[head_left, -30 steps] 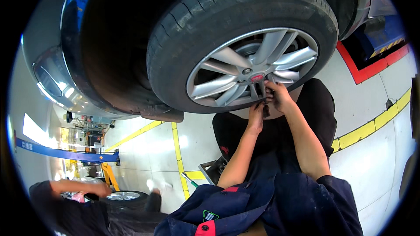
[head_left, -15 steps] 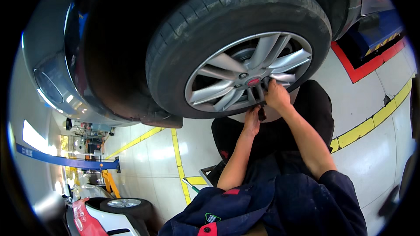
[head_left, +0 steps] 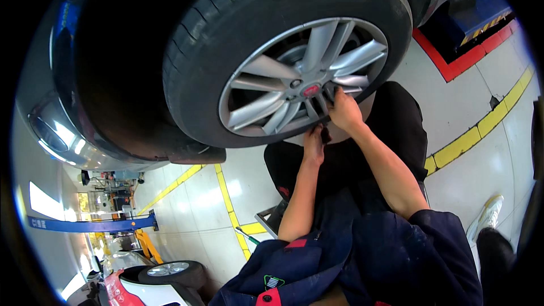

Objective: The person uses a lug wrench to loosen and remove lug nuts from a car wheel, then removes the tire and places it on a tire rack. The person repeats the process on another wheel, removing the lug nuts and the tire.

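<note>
The car wheel (head_left: pixel 286 0) hangs in front of me, with a silver multi-spoke alloy rim (head_left: pixel 320 48) and a red centre cap (head_left: pixel 310 90). My right hand (head_left: pixel 347 114) is closed at the hub, just right of the cap. Its fingers are around a dark, short cylindrical piece (head_left: pixel 330 89) against the wheel; its exact kind is unclear. Lower, beside the tyre's bottom edge, my left hand (head_left: pixel 313 146) is closed around a small black object (head_left: pixel 325 134), mostly hidden by the fingers. A lug bolt (head_left: pixel 296 84) shows left of the cap.
A green-handled tool (head_left: pixel 247 236) lies near yellow floor lines (head_left: pixel 229 204) at lower left. Another person's white shoe (head_left: pixel 492 213) is on the floor at right. A blue lift part (head_left: pixel 479 14) stands beyond a red border (head_left: pixel 447 71). Another car's wheel (head_left: pixel 173 272) shows lower left.
The wheel and both hands appear further up and left as the view shifts. Both hands keep their places at the wheel. A person's white shoe now shows plainly at the right.
</note>
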The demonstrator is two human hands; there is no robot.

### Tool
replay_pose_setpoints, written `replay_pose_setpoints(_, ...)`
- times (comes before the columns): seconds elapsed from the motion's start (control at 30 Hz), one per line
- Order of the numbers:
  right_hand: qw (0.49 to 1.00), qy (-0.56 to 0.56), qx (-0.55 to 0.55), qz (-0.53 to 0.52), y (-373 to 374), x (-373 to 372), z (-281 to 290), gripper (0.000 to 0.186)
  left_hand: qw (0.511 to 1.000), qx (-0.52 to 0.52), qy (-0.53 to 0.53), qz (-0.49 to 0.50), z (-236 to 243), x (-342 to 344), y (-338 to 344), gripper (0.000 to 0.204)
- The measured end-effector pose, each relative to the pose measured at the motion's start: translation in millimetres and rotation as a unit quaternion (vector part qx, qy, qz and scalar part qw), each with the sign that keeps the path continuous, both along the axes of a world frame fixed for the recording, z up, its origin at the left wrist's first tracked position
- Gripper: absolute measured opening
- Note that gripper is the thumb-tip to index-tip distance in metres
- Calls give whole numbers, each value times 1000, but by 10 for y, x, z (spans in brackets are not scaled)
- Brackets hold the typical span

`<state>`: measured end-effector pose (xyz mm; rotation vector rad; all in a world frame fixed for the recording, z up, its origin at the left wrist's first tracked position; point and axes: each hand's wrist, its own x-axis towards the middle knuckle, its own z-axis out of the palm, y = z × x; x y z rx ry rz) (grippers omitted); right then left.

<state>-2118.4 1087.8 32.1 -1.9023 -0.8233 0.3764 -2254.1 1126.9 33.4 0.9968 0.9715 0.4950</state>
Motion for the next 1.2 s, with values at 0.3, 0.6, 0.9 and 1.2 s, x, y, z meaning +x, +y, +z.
replay_pose_setpoints(0.3,72,908,394,119,70,-103,92,35,996,-67,-55,19,-49,15,38,20)
replay_pose_setpoints(0.6,961,192,129,-152,97,-320,242,38,995,91,26,-45,-149,-58,-50,18)
replay_pose_setpoints(0.9,98,872,451,166,15,-231,31,38,994,94,26,-52,-46,-36,-219,21)
replay_pose_setpoints(1.2,729,619,275,100,-62,-95,137,15,998,50,-19,-44,-24,7,37,37)
